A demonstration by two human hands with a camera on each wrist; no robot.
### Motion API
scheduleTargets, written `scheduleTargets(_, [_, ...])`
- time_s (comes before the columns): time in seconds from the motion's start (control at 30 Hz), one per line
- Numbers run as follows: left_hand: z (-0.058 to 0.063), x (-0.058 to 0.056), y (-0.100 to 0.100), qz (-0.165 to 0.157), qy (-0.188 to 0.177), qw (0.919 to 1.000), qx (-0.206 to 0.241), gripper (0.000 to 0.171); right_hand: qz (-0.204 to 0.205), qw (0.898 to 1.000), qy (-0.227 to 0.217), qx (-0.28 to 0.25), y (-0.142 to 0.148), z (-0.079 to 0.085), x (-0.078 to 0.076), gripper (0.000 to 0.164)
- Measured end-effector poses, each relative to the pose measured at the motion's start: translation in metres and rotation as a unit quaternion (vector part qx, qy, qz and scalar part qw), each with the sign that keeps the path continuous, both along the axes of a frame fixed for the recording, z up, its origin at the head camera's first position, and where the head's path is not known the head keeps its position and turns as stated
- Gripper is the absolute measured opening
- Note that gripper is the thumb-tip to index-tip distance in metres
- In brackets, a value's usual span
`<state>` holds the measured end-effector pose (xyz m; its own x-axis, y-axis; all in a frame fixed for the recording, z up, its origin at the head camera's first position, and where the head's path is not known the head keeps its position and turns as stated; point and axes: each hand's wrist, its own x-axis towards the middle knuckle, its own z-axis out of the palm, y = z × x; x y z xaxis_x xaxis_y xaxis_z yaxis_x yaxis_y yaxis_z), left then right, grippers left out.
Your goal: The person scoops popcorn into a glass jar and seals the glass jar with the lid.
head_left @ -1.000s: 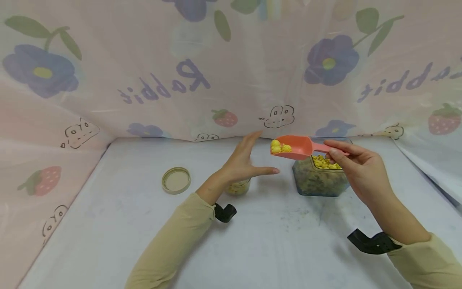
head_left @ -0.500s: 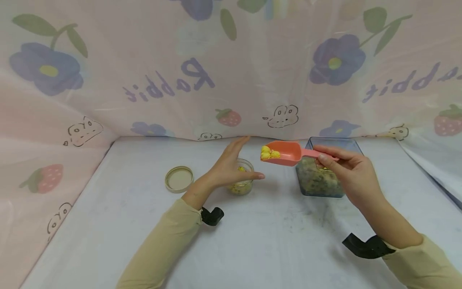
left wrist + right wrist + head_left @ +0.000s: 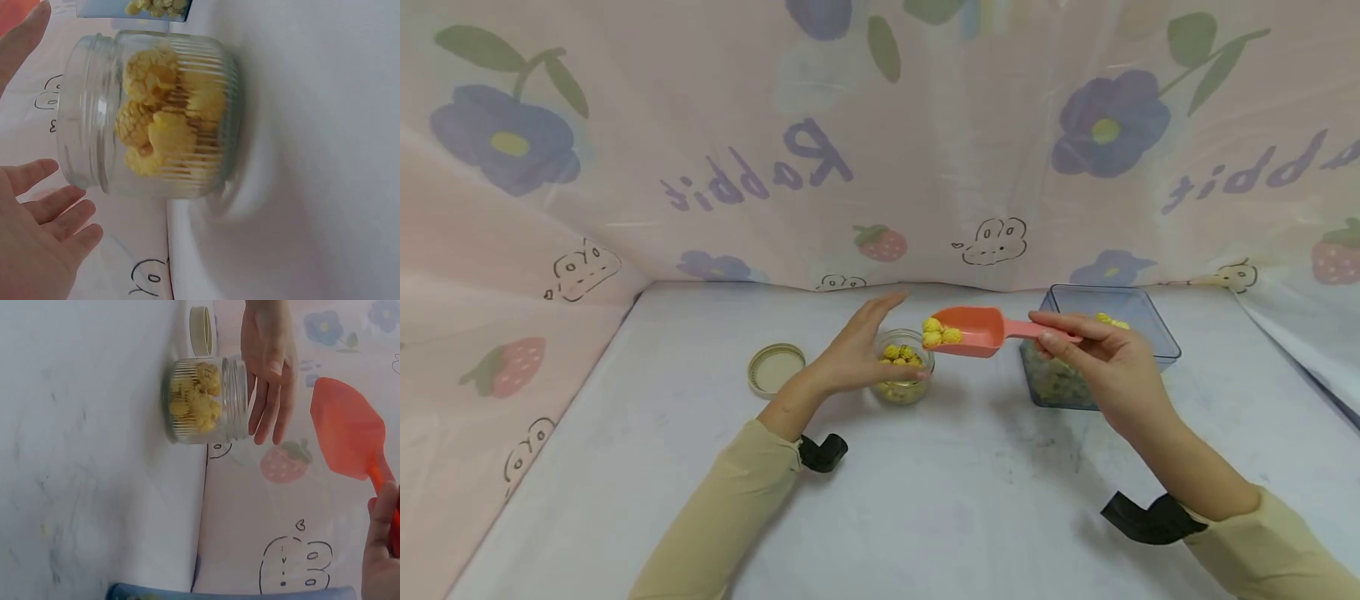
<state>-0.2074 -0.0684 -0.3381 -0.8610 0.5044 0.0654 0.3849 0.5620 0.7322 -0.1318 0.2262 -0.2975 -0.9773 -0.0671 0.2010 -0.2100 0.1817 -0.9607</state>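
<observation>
My right hand (image 3: 1108, 367) pinches the handle of an orange scoop (image 3: 976, 327), holding it level above the table. Several yellow popcorn pieces (image 3: 940, 333) lie at the scoop's front end. A small ribbed glass jar (image 3: 169, 119), partly filled with popcorn, stands upright just below and left of the scoop's tip. Around the jar's mouth my left hand (image 3: 853, 358) is spread, thumb on the near side and fingers on the far side. In the left wrist view its fingertips are close to the rim, not curled round the glass.
A clear bluish square container (image 3: 1060, 387) with popcorn stands on the right, partly behind my right hand. A round lid (image 3: 775, 369) lies on the white table left of the jar. A printed curtain (image 3: 737, 225) rises along the table's back edge.
The scoop and my right hand have moved left and slightly down, from near the container to beside the jar. My left hand has shifted left and a little lower, uncovering more of the jar.
</observation>
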Motion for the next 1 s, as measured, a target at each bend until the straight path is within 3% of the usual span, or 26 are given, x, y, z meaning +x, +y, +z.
scheduleTargets(0.2, [-0.005, 0.002, -0.009, -0.002, -0.012, 0.9999, 0.000, 0.104, 0.003, 1.000, 0.006, 0.027, -0.005, -0.002, -0.001, 0.029])
scheduleTargets(0.67, [-0.012, 0.004, -0.019, -0.010, -0.016, 0.9997, -0.014, 0.101, 0.038, 0.999, -0.003, -0.030, -0.015, -0.009, -0.004, 0.028])
scheduleTargets(1.0, [-0.019, 0.006, -0.020, -0.015, -0.028, 0.9994, -0.016, 0.094, 0.028, 1.000, -0.013, -0.003, -0.017, -0.016, -0.004, 0.032])
